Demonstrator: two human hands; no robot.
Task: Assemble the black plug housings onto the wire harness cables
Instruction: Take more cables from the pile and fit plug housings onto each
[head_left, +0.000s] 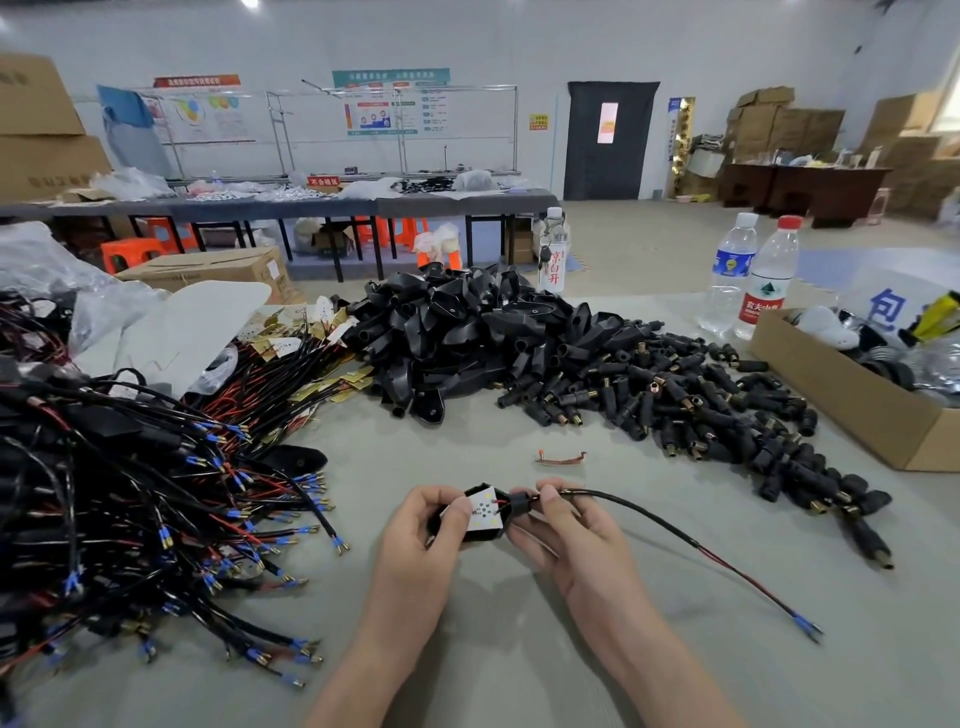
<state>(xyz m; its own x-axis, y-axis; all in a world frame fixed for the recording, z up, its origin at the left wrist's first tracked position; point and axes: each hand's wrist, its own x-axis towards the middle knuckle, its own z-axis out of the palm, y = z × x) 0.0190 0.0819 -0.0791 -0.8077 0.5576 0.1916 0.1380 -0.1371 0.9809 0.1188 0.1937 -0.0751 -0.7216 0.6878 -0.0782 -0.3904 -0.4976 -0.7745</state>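
Observation:
My left hand (427, 535) grips a black plug housing (480, 512) with a white LED board showing in its open face. My right hand (563, 525) pinches the housing's round neck, where a black cable (654, 522) comes out. That cable trails right across the table and ends in red and black leads with a blue terminal (804, 621). A heap of empty black housings (457, 332) lies beyond my hands. Small black plugs with brass tips (691, 410) spread to the right of that heap.
A tangle of wire harness cables (135, 514) with blue terminals fills the left of the table. A small copper clip (561, 457) lies just beyond my hands. An open cardboard box (852, 400) sits at the right edge, with two water bottles (748, 275) behind it.

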